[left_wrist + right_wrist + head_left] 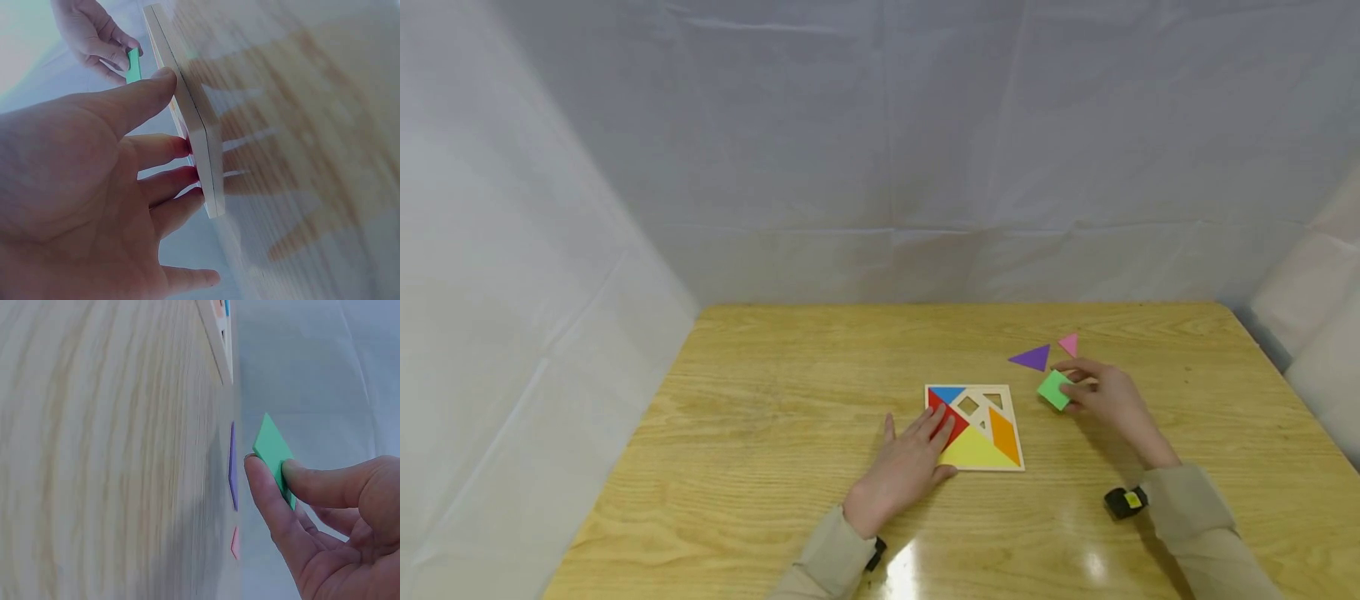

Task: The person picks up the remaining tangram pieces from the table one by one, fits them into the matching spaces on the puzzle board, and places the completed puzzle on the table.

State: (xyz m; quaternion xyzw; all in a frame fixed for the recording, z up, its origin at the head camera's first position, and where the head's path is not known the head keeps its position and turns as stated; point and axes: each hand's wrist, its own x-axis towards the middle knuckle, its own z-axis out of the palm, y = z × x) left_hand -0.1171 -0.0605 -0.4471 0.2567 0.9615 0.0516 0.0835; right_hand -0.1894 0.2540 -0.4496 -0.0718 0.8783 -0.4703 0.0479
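Observation:
A square wooden tangram board lies on the table with blue, red, yellow and orange pieces set in it. Bare recesses show in its upper right part. My left hand rests on the board's left side, fingertips on the red piece and thumb at the near edge. To the right of the board, my right hand pinches a green square piece between thumb and fingers. The right wrist view shows this green piece held tilted, above the table.
Beyond the right hand, a purple triangle and a smaller pink triangle lie flat on the wooden table. Pale sheeting hangs behind the table and along both sides.

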